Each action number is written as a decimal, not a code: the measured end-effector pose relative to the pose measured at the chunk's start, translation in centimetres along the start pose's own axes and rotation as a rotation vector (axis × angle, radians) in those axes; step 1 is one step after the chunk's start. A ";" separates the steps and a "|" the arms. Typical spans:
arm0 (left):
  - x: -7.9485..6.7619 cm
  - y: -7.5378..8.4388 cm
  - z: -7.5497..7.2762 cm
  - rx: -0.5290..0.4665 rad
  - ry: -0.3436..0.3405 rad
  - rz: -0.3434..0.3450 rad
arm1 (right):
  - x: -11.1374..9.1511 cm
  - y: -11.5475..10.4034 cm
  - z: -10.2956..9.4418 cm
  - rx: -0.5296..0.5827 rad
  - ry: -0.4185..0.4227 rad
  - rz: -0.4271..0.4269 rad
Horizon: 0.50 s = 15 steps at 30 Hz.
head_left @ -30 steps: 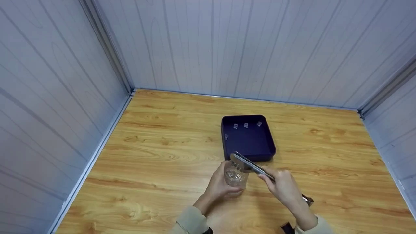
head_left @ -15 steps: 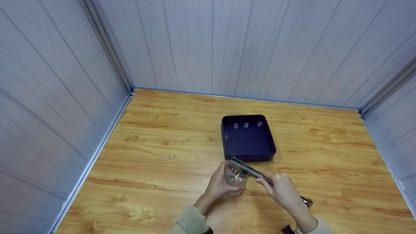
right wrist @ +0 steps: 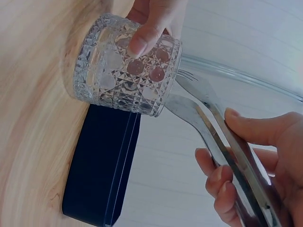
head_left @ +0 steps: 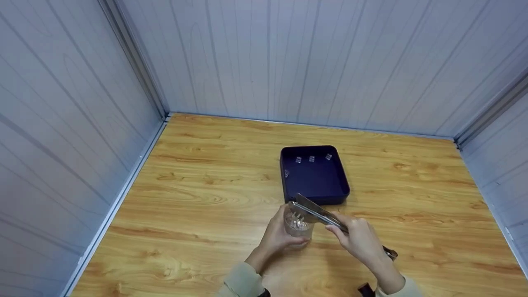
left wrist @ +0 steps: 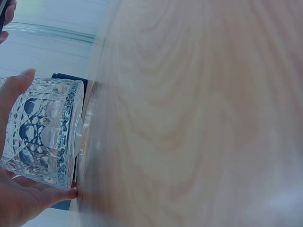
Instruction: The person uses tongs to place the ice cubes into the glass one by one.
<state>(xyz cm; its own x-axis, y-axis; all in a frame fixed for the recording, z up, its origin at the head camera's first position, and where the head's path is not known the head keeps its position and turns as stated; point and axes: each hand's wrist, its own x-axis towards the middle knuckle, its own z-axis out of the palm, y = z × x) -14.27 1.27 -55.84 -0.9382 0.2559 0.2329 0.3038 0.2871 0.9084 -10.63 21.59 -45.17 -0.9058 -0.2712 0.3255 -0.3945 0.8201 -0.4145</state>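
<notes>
Here, gripping a patterned clear glass (left wrist: 45, 130) in the left hand (head_left: 275, 231), and grasping metal tongs (head_left: 317, 215) in the right hand (head_left: 359, 240), fork-like tines at the glass's mouth. Just beyond, with a dark blue tray (head_left: 317, 181) on the wood-grain table (head_left: 185, 214), bearing small clear pieces (head_left: 312, 159) near its far side. Enclosed by pale panelled walls (head_left: 231, 57), with metal strips at the corners. Cannot make out the glass's contents, nor tell whether its base touches the table. Cut short at the head view's bottom edge, both pale sleeves (head_left: 243, 280) included.
</notes>
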 end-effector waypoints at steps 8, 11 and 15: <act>0.1 -0.1 0.0 -0.006 -0.001 0.019 | 0.6 0.5 -0.1 0.007 0.018 0.001; 0.1 -0.1 0.0 -0.009 0.001 0.019 | 0.9 0.8 -0.1 0.012 0.038 -0.013; 0.0 -0.1 0.0 -0.007 0.001 0.013 | 1.3 1.2 -0.1 0.023 0.058 -0.020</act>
<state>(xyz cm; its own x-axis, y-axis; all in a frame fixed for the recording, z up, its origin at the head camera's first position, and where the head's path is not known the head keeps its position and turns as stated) -14.34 1.27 -55.93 -0.9344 0.2586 0.2448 0.3146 0.2774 0.9078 -12.27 22.24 -45.19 -0.8878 -0.2570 0.3818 -0.4160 0.8030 -0.4267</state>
